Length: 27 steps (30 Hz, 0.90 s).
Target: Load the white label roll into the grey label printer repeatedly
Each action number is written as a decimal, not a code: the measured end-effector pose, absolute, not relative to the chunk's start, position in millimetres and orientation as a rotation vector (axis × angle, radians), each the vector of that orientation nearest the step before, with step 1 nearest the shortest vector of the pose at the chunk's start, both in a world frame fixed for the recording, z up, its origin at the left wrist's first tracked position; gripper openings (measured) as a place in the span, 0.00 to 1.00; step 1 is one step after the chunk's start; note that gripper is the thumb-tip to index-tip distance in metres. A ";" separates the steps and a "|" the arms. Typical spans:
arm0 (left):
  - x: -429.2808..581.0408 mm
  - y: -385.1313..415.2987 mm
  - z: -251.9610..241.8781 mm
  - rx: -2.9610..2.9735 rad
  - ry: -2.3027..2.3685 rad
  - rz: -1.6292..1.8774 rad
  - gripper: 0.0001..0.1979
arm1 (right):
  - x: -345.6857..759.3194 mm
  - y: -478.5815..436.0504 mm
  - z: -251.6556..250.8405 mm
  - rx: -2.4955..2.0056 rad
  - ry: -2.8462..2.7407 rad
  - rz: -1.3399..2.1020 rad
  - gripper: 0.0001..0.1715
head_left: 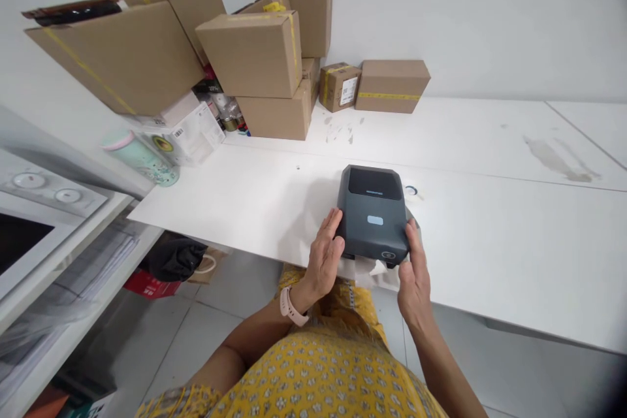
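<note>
A dark grey label printer (373, 214) sits near the front edge of a white table (514, 235). My left hand (324, 255) presses flat against the printer's left side, fingers stretched along it. My right hand (414, 274) holds the printer's right front corner, fingers curled around it. Between them, the two hands grip the printer. A white paper label (368, 269) pokes out from under the printer's front. A pink watch is on my left wrist.
Several cardboard boxes (255, 55) are stacked at the table's back left, with two small ones (392, 83) beside them. A mint bottle (142, 158) and a white carton (189, 130) lie near them. A white shelf unit (59, 235) stands at left; bags lie on the floor beneath.
</note>
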State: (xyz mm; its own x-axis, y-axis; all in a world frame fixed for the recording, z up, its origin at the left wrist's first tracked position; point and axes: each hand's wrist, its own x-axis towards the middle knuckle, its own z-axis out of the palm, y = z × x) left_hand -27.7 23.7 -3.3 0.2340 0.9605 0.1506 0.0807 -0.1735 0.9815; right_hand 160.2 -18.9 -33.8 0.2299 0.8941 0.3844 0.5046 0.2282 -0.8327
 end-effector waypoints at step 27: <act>-3.8 95.3 -13.8 1.489 1.372 0.937 0.36 | 216.4 209.3 113.3 -1.347 -1.623 0.024 0.35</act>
